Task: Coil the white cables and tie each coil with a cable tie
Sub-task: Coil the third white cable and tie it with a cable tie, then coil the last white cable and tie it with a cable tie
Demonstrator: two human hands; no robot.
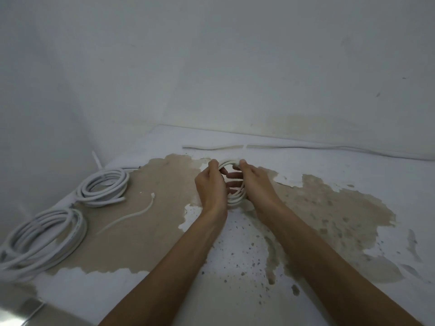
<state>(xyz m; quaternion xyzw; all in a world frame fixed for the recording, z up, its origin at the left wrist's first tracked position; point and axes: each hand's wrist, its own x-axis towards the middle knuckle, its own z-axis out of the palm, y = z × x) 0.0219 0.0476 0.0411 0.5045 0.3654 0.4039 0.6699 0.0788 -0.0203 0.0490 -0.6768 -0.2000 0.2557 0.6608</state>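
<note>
Both hands hold one small white cable coil (pixel 235 200) upright over the middle of the worn table (pixel 247 255). My left hand (pixel 210 184) grips its left side and my right hand (pixel 255 182) grips its right side, thumbs on the top arc. Fingers hide most of the loop. A loose white cable tie (pixel 131 216) lies flat to the left of my hands. Two larger white cable coils rest at the left: one (pixel 102 187) further back, one (pixel 40 242) near the front left edge.
A straight white cable (pixel 213 147) runs along the back of the table below the wall (pixel 235 67). A wall also closes the left side. A shiny metal surface (pixel 18 311) sits at the bottom left corner.
</note>
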